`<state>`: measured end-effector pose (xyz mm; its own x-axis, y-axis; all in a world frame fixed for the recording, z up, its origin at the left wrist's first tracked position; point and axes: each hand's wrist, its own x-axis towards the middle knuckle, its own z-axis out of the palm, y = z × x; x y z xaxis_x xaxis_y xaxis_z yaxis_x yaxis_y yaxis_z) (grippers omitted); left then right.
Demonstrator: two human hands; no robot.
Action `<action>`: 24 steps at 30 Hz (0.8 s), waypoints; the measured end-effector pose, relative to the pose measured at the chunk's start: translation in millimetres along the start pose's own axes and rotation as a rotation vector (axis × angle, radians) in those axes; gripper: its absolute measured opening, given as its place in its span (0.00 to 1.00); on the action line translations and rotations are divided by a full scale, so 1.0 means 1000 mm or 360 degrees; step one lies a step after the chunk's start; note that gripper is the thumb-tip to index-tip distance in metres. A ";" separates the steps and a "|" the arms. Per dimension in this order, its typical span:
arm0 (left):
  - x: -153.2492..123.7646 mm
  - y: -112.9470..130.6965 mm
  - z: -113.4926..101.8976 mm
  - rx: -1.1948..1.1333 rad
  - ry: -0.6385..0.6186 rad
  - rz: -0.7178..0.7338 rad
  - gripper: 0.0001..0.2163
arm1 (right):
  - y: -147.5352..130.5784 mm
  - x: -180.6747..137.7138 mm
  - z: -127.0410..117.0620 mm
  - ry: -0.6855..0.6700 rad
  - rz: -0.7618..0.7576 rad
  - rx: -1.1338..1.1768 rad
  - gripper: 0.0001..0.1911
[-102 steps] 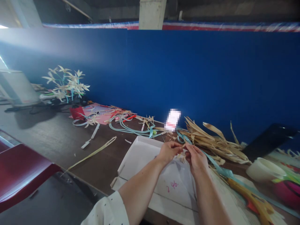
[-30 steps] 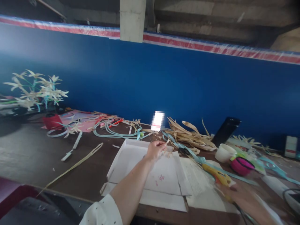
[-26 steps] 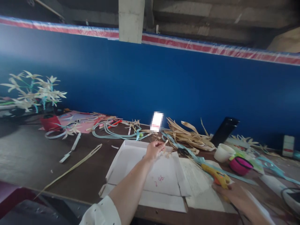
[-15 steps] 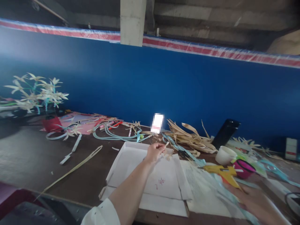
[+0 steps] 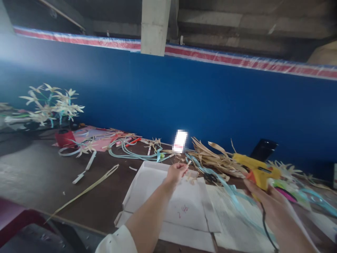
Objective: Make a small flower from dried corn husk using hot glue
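Note:
My left hand (image 5: 176, 175) is above the far part of a white open cardboard box (image 5: 147, 191), its fingers pinching a small pale strip (image 5: 189, 163), perhaps corn husk. Several small pale scraps (image 5: 191, 180) lie under and beside those fingers. On the right, my right hand (image 5: 265, 200) grips a yellow hot glue gun (image 5: 255, 167), lifted off the table with its nozzle pointing left. A dark cord (image 5: 264, 225) hangs from the gun's handle. Red handwriting (image 5: 183, 211) marks the box.
Dried husks (image 5: 210, 158) lie behind the box, near a lit phone (image 5: 180, 141) and black scissors (image 5: 210, 177). Light-blue ribbon (image 5: 234, 196) crosses a pale sheet (image 5: 229, 218). Husk flowers (image 5: 60, 105) stand in a red pot (image 5: 65, 139) at left. A blue partition (image 5: 126, 91) closes off the back.
My right hand has raised the glue gun from the table, up and to the left. My left hand stays over the box with the strip. The view has shifted slightly.

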<state>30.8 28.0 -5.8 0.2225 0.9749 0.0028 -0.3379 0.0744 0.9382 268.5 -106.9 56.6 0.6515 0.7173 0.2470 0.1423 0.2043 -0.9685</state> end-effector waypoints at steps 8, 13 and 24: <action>0.011 -0.005 -0.006 -0.0084 0.0074 0.0002 0.17 | 0.017 -0.003 0.081 -0.0448 0.0052 0.0081 0.25; 0.014 -0.005 -0.007 -0.0090 0.0124 0.0017 0.16 | 0.034 -0.007 0.098 -0.0551 0.0080 0.0134 0.19; 0.015 -0.007 -0.006 -0.0127 0.0190 0.0000 0.16 | 0.050 -0.016 0.090 -0.0651 0.0216 0.0298 0.17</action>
<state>31.0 43.0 -13.9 0.1135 0.9926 -0.0428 -0.4108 0.0861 0.9076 198.3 -47.6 7.0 0.3022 0.9418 0.1470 -0.0853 0.1803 -0.9799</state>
